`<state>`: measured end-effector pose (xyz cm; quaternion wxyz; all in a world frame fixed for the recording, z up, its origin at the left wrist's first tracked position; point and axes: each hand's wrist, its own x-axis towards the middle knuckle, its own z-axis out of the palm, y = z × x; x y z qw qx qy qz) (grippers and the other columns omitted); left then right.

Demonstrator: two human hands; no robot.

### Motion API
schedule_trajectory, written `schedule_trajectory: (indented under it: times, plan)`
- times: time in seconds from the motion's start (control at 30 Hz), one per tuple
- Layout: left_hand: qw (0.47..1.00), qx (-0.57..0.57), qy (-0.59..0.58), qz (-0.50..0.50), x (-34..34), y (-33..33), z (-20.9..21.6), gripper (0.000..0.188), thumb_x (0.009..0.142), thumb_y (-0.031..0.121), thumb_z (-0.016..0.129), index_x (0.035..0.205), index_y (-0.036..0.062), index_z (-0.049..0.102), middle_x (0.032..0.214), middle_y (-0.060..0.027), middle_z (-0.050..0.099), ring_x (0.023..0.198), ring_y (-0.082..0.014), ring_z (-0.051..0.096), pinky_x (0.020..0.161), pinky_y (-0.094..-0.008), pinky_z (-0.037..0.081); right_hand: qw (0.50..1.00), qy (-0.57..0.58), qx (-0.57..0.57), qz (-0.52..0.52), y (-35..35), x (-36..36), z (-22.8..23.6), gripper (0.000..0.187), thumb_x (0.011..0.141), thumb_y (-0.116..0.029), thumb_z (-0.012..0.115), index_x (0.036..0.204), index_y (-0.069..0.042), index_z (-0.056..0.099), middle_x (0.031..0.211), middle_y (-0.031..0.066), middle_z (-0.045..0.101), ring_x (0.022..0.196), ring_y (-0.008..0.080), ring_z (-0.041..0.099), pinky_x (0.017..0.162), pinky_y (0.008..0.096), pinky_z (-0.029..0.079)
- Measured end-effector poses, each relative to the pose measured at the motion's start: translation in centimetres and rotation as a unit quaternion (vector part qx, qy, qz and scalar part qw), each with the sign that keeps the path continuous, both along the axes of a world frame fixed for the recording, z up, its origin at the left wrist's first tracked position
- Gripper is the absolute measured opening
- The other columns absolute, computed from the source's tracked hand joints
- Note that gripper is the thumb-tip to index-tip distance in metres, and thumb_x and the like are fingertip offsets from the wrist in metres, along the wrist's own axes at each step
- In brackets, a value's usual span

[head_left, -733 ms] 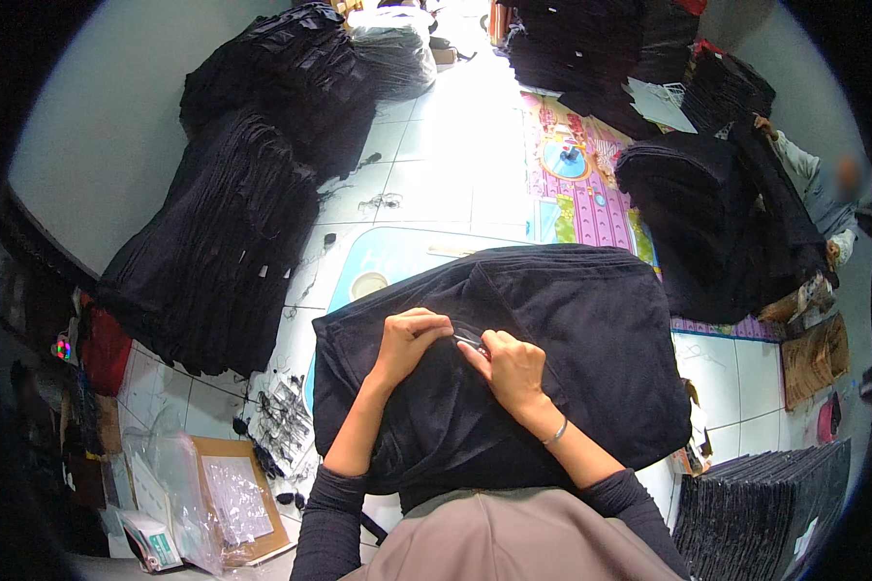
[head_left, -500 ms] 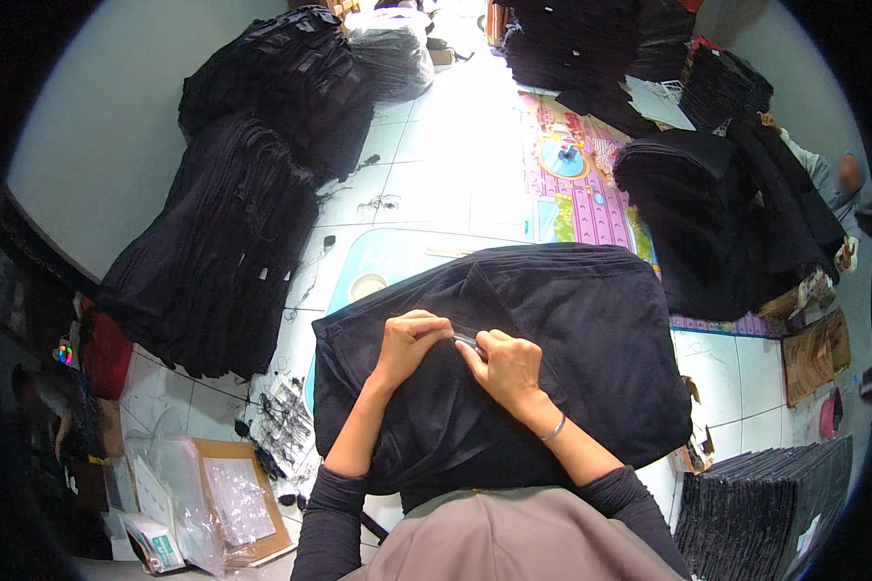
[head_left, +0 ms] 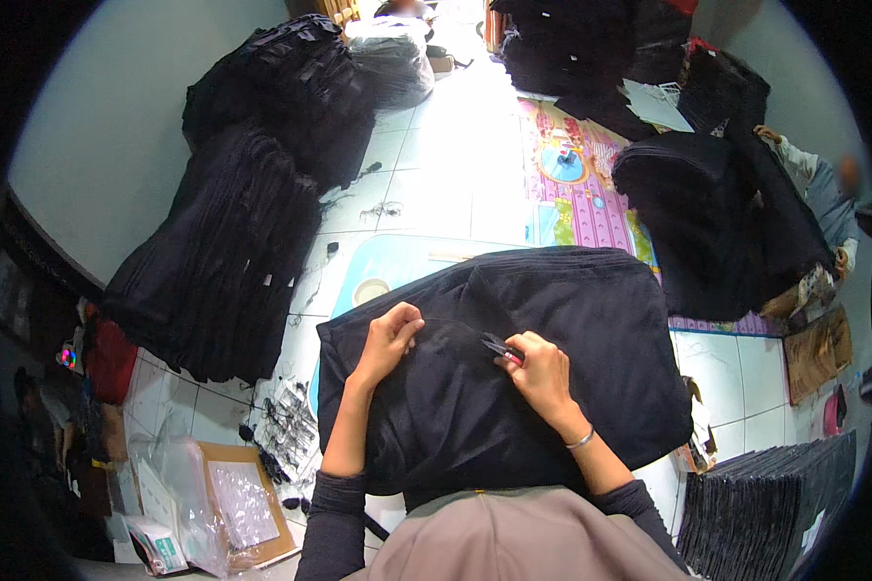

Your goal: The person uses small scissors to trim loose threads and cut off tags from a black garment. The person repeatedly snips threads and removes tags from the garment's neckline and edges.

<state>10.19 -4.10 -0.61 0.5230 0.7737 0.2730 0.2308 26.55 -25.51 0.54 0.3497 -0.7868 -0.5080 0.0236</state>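
Note:
A pile of black cloth pieces (head_left: 601,358) lies in front of me, spread over a low light-blue table (head_left: 358,261). My right hand (head_left: 543,373) is closed round small thread snips (head_left: 504,351), dark-bladed with a bit of red at the grip. The blades point left, just above the cloth. To the left, my left hand (head_left: 392,339) is raised in a pinch over the pile. A faint thread (head_left: 451,322) seems to run from its fingertips toward the snips. The two hands are apart.
Black cloth stacks stand at the left (head_left: 213,261) and the right (head_left: 688,223), where a person (head_left: 814,184) handles dark cloth. Black bundled pieces (head_left: 765,504) stand at lower right. Thread scraps (head_left: 286,421) and a plastic-wrapped board (head_left: 247,499) lie on the floor at left.
My hands were close together at the middle of the cloth and have moved apart, left hand leftward, right hand rightward. The snips show more clearly now. The person at right has shifted.

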Motion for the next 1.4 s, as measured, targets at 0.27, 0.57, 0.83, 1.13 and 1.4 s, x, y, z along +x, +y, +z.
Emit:
schedule_trajectory:
  times: [0.27,0.57,0.83,1.13,1.4]
  plan:
    - [0.987,0.156,-0.002,-0.024,-4.7,-1.0,1.3,0.005,0.087,-0.003,0.064,0.092,-0.0029,0.065,0.095,-0.0086,0.069,0.082,-0.0136,0.064,0.076,-0.0262,0.051,0.986,-0.035,0.034,0.161,-2.6,-0.7,-0.5,0.015,0.077,-0.008,0.070,0.091,-0.009,0.067,0.090,0.0038,0.065,0.068,0.0274,0.066,0.060,0.0362,0.052]
    - [0.958,0.286,-0.033,0.005,-2.1,-8.2,2.9,0.010,0.082,-0.002,0.067,0.092,-0.0029,0.064,0.097,-0.0166,0.069,0.092,-0.0326,0.067,0.081,-0.0364,0.054,0.992,0.120,-0.020,0.025,-1.1,-1.6,-0.5,0.018,0.089,-0.022,0.066,0.092,-0.004,0.065,0.078,0.0180,0.067,0.073,0.0369,0.066,0.061,0.0435,0.049]
    - [0.901,0.386,0.064,-0.188,0.6,-7.2,2.2,0.022,0.078,0.006,0.070,0.101,0.0050,0.072,0.092,-0.0078,0.066,0.088,-0.0239,0.065,0.073,-0.0345,0.055,0.989,0.149,0.011,0.014,-0.9,-1.8,-0.5,0.026,0.089,-0.029,0.067,0.087,-0.004,0.064,0.072,0.0179,0.065,0.068,0.0370,0.066,0.057,0.0430,0.047]
    - [0.984,-0.168,-0.050,-0.026,0.6,-5.3,-0.2,0.009,0.087,0.005,0.069,0.094,-0.0006,0.074,0.085,-0.0071,0.072,0.073,-0.0094,0.065,0.068,-0.0225,0.053,0.987,0.153,0.023,0.049,-1.7,-1.5,-0.2,0.039,0.088,-0.043,0.067,0.078,-0.005,0.063,0.062,0.0128,0.060,0.056,0.0307,0.063,0.051,0.0387,0.045]
    - [0.962,-0.252,-0.096,-0.042,0.3,-4.9,-0.7,0.011,0.089,0.006,0.069,0.097,-0.0011,0.071,0.087,-0.0073,0.071,0.075,-0.0093,0.064,0.069,-0.0220,0.052,0.998,-0.035,0.043,0.038,0.2,-3.1,-0.9,0.040,0.086,-0.040,0.070,0.066,-0.008,0.056,0.058,0.0085,0.059,0.049,0.0249,0.061,0.046,0.0347,0.045]
